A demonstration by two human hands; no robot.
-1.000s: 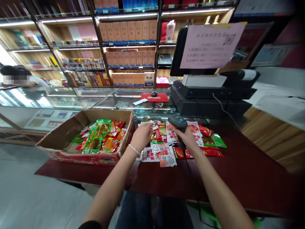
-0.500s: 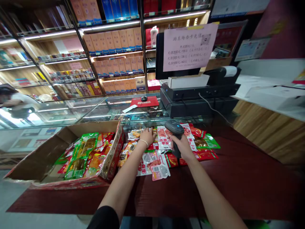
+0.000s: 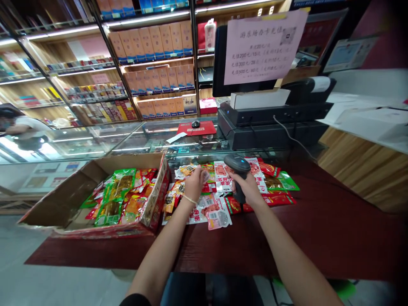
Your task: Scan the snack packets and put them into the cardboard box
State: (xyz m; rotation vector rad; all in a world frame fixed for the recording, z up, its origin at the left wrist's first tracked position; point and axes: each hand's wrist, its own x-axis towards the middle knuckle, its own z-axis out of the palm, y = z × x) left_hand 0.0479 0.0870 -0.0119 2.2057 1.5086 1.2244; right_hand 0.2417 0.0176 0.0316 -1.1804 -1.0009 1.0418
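Observation:
In the head view, my right hand (image 3: 247, 187) is wrapped round the grip of a black barcode scanner (image 3: 237, 165), which has a small blue light on top. The scanner is held above white and red snack packets (image 3: 225, 180). My left hand (image 3: 194, 185), with a pale band at the wrist, has its fingers curled together. The edge of a small, shiny, pale snack packet (image 3: 205, 175) shows at its fingertips; most of it is hidden. Under and around both hands lie orange packets (image 3: 172, 197), a pink and white packet (image 3: 219, 217), and red and green ones (image 3: 283, 182).
On the left stands an open cardboard box (image 3: 161, 187) with green and red packets inside. Behind the dark red counter (image 3: 306, 242) are a glass case (image 3: 134, 142), a mouse (image 3: 195, 124) and a monitor with a pink notice (image 3: 261, 51). Another person (image 3: 30, 131) is at far left.
My left hand has lifted from lying on the packets, and its fingers have closed on a small packet. My right hand still holds the scanner. The view has tilted slightly down.

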